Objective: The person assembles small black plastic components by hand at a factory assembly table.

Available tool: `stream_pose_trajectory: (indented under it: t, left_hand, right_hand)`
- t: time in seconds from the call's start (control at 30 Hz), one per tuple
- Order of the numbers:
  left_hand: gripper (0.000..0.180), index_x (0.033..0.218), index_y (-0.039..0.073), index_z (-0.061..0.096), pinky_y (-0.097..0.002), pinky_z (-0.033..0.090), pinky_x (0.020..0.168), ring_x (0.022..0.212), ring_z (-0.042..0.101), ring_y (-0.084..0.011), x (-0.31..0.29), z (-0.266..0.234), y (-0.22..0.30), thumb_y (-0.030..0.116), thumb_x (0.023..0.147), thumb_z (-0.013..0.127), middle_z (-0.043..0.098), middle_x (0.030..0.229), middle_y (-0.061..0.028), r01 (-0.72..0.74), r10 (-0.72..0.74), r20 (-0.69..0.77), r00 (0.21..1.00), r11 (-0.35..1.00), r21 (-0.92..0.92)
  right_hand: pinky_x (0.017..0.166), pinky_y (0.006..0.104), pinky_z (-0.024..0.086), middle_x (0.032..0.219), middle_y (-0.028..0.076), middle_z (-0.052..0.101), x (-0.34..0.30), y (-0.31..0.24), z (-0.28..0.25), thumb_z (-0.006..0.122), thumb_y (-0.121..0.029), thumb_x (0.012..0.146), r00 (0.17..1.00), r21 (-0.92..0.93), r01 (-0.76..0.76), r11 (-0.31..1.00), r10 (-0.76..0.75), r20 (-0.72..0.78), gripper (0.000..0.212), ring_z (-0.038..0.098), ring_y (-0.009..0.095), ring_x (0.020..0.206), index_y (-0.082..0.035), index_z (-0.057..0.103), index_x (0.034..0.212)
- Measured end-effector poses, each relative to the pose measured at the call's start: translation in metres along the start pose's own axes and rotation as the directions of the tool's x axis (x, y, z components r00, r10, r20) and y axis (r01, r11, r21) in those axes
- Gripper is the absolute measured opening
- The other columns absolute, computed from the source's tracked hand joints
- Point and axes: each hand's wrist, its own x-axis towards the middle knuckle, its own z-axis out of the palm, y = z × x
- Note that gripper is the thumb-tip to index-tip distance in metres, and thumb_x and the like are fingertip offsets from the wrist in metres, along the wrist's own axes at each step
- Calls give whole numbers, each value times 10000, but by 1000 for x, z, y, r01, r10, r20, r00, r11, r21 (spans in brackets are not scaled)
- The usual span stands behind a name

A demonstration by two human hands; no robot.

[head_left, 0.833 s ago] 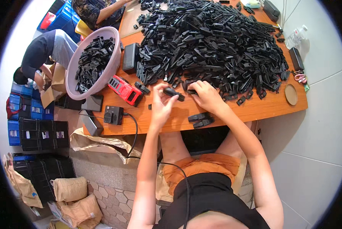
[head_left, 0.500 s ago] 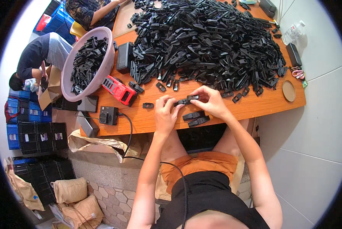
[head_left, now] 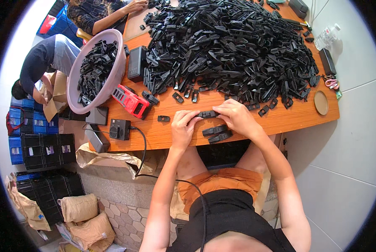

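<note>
Between both hands, a little above the near table edge, is a long black plastic part (head_left: 207, 114). My left hand (head_left: 184, 126) pinches its left end, while the fingers of my right hand (head_left: 237, 118) close on its right end. Whether it is one piece or two fitted together I cannot tell. Just below it on the table lie two similar long black parts (head_left: 217, 133), side by side. A small black part (head_left: 163, 119) rests alone to the left of my left hand. Beyond my hands rises a big heap of black plastic parts (head_left: 230, 54).
A pink basin (head_left: 121, 59) of black parts stands at left. Near it are a red toy truck (head_left: 131, 101), a black box device (head_left: 119, 129) with a cable, and a dark screen (head_left: 137, 64). A round lid (head_left: 321, 103) lies right. Two other people work at far left.
Earlier, two black pieces met at a step between my hands; now they form one straight length. My right hand has shifted slightly right and down.
</note>
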Motion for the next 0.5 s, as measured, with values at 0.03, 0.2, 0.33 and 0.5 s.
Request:
stream_pose_trajectory:
  t: [0.03,0.2,0.33,0.5]
  left_hand:
    - [220,915,27,718,-333,495,717,795,608,-250,0,-1,1,10,699,755,672,839,-97,5,-5,4,1000,1000,2]
    - [217,910,27,714,-340,490,709,785,603,-253,0,2,0,26,698,762,660,820,-102,1,-1,18,1000,1000,-22]
    - [214,913,29,708,-355,488,714,789,594,-264,4,4,1,50,708,764,643,810,-109,9,-9,19,1000,1000,-24]
    - [237,1009,34,679,-367,485,753,851,581,-289,-38,9,24,13,774,701,625,908,-117,-69,69,11,998,996,52]
  right_hand:
    - [790,364,519,910,89,687,1,-1,0,710,-7,704,1000,2,-2,1000,2,1,305,618,271,884,-36,691,1006]
    - [769,375,518,901,80,690,13,-7,8,704,-34,693,996,-69,62,996,-57,67,305,622,273,868,-42,698,998]
    - [783,391,513,868,87,683,20,0,11,681,-37,705,997,-73,75,995,-73,22,265,626,285,893,-37,700,969]
    - [831,396,482,1032,134,639,-29,-15,15,674,-70,785,1000,67,-7,998,9,-16,311,586,310,974,-10,623,1086]
